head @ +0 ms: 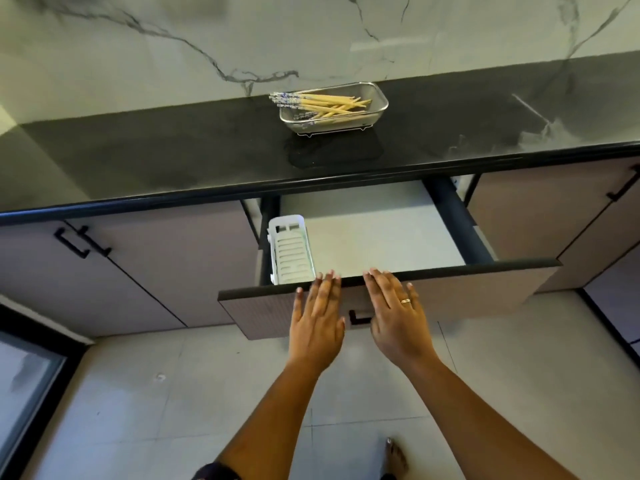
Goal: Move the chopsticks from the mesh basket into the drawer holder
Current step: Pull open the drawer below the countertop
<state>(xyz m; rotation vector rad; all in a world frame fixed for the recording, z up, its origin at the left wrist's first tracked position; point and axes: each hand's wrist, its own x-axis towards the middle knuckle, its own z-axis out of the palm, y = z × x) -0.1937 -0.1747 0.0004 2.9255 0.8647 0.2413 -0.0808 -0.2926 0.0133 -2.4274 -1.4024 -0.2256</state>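
I see my left hand (317,318) and right hand (398,313) flat against the front of the open grey drawer (485,284), fingers (325,289) spread wide and holding nothing, covering most of its black handle (358,318). The pale bamboo chopsticks (332,102) with blue-patterned ends lie in the rectangular wire mesh basket (379,98) on the black surface (173,150). The white slotted plastic holder (291,251) sits at the drawer's left side, its near end hidden by the drawer front.

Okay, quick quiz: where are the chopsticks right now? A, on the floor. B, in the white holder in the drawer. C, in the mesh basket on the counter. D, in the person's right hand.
C: the chopsticks lie in the mesh basket on the counter; the white holder and both open hands hold none.
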